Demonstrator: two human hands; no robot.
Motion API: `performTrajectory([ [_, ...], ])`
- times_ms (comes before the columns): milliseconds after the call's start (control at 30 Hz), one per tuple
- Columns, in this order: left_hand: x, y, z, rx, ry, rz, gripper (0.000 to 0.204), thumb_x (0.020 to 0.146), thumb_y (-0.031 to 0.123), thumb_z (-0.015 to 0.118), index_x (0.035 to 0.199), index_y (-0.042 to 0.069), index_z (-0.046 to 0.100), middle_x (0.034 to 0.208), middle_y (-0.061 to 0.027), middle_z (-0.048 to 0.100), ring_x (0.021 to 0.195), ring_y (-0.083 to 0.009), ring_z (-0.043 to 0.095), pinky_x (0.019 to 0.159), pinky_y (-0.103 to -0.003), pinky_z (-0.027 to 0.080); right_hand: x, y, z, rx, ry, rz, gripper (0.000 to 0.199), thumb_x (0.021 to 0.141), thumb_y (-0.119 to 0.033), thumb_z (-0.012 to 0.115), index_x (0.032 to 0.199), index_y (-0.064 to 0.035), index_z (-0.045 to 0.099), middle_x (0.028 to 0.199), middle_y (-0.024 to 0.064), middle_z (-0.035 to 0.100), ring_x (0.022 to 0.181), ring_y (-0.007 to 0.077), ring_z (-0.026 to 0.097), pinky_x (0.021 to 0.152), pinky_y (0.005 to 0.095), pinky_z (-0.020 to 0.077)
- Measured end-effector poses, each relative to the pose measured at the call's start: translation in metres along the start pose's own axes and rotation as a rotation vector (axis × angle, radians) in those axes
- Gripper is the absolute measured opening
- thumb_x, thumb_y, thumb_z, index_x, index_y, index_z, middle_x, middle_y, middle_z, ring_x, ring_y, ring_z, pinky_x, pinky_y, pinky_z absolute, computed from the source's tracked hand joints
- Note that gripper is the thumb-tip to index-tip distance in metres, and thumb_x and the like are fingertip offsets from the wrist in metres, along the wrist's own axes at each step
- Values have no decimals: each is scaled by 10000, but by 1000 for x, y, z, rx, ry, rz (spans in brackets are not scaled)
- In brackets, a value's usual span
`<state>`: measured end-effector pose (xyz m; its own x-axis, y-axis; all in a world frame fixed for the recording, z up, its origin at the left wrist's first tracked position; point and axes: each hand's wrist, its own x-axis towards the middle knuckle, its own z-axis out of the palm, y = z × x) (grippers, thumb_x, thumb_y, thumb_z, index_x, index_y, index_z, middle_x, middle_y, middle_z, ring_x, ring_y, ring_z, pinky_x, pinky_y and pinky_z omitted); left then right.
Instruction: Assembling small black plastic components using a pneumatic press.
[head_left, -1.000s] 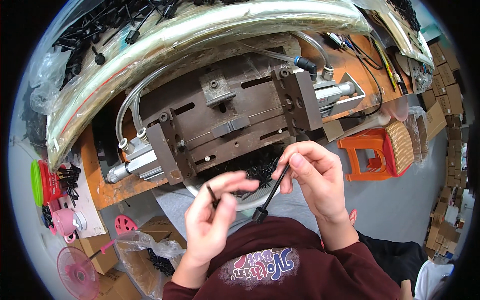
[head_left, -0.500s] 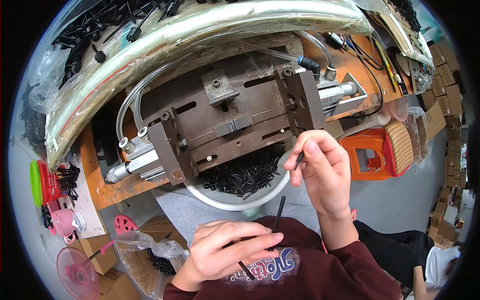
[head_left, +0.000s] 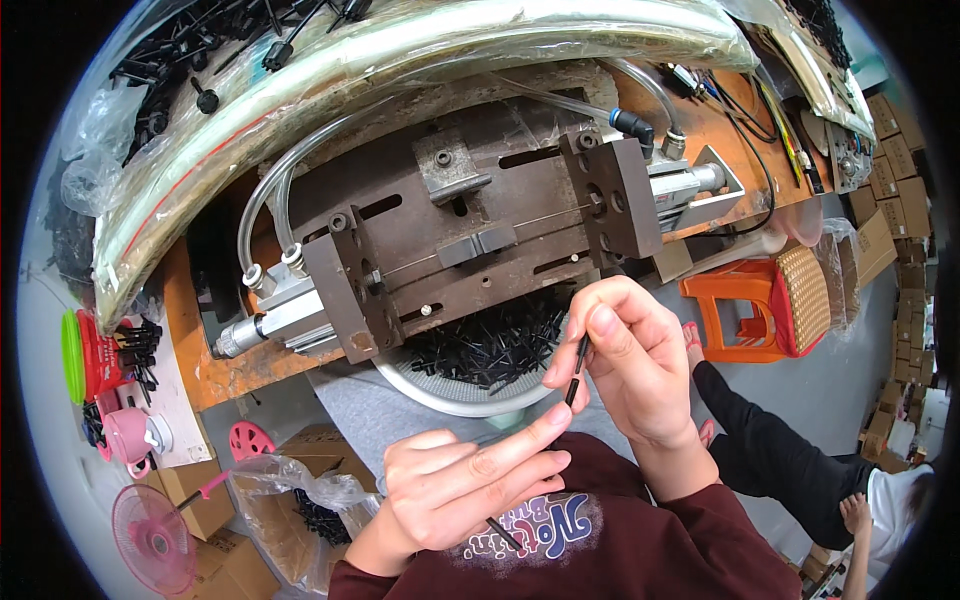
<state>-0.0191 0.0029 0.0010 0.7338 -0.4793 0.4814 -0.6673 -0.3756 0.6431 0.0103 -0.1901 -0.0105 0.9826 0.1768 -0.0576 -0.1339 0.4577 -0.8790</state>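
My left hand [head_left: 470,485] is closed around a slim black rod [head_left: 571,392], whose top end sticks up past the fingers. A black end [head_left: 503,533] also shows below that hand; whether it belongs to the same rod is hidden. Between the thumb and fingers of my right hand [head_left: 635,365] is a thin black pin [head_left: 582,352], pointing down at the rod's top end. The two tips meet or nearly meet. Just beyond my hands, a white basket [head_left: 450,405] holds a heap of small black parts [head_left: 490,345].
A brown metal fixture [head_left: 500,160] with air cylinders [head_left: 300,310] and clear hoses [head_left: 265,190] stands on the wooden bench beyond the basket. An orange stool [head_left: 740,300] is at right. Cartons and a pink fan [head_left: 155,540] are lower left. Another person [head_left: 800,450] is at lower right.
My right hand has come down and left with the pin, and my left hand has tilted the rod up and right toward it. The other person has moved further into view.
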Motion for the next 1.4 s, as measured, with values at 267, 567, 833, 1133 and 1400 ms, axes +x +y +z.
performTrajectory([
  [267, -1, -1, 1, 6, 26, 0, 308, 610, 270, 831, 872, 128, 755, 1035, -64, 716, 495, -47, 544, 446, -192, 330, -1, 1, 0, 16, -2, -5, 196, 1002, -164, 471, 980, 12, 553, 804, 136, 656, 577, 117, 609, 523, 209, 475],
  [567, 0, -1, -1, 25, -6, 10, 300, 612, 270, 833, 864, 126, 756, 1034, -62, 716, 492, -40, 541, 446, -193, 329, -1, 0, 0, -2, 6, -22, 193, 1001, -160, 473, 973, 11, 557, 811, 126, 653, 583, 108, 604, 527, 209, 476],
  [833, 0, 1, -3, 20, 11, 10, 299, 617, 266, 830, 866, 120, 753, 1036, -66, 715, 495, -43, 546, 444, -194, 330, 0, 3, 4, -68, -17, -83, 182, 996, -143, 481, 992, 21, 560, 818, 121, 648, 604, 104, 600, 536, 210, 479],
  [1133, 0, -1, -4, 17, 23, 16, 287, 615, 259, 830, 855, 123, 753, 1043, -62, 714, 491, -43, 541, 447, -193, 338, -1, 1, 3, -66, 6, -106, 172, 995, -134, 481, 1009, 20, 557, 818, 139, 664, 597, 106, 604, 543, 212, 485],
  [1400, 2, -1, -4, 26, 5, 18, 290, 613, 252, 831, 867, 131, 761, 1054, -43, 713, 491, -37, 519, 448, -189, 335, -1, 4, 7, -82, 15, -124, 168, 994, -129, 482, 1005, 18, 561, 813, 134, 667, 592, 101, 601, 538, 205, 482],
])
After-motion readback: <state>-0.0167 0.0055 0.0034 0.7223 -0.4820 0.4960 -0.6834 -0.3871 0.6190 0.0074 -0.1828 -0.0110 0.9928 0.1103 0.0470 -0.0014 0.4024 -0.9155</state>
